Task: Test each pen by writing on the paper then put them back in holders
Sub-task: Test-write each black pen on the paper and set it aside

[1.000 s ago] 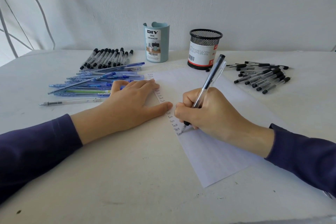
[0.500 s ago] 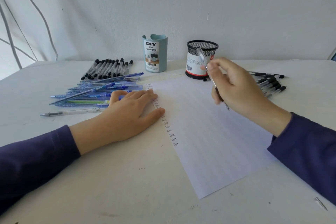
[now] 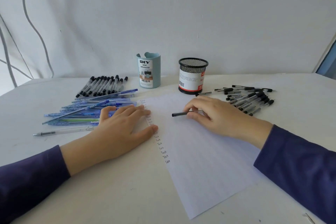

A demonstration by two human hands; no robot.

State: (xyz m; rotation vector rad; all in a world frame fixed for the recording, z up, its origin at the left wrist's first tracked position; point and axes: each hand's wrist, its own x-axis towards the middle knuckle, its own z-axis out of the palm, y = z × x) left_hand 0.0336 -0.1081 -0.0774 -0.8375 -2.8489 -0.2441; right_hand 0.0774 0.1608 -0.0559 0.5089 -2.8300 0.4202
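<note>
The right hand point(image 3: 209, 115) pinches a pen point(image 3: 179, 114) between the thumb and curled fingers, low over the upper part of the paper point(image 3: 203, 165). Only the pen's black end sticks out to the left. The fingers cover most of the barrel, and whether the pen touches the sheet cannot be told.

The left hand point(image 3: 121, 127) lies flat with straight fingers and the thumb held out, pressing on the paper's left edge. It hides part of the column of handwritten "Test" words there. Its fingers also cover the near ends of the blue pens point(image 3: 87, 111) heaped beside it.

Behind the paper stand the blue holder point(image 3: 148, 72) and the black mesh holder point(image 3: 193, 78), both upright. Their walls and labels hide what is inside. A loose heap of black pens point(image 3: 251, 100) lies to the right of the mesh holder. A tidy row of capped pens point(image 3: 103, 85) lies to the left of the blue one.
</note>
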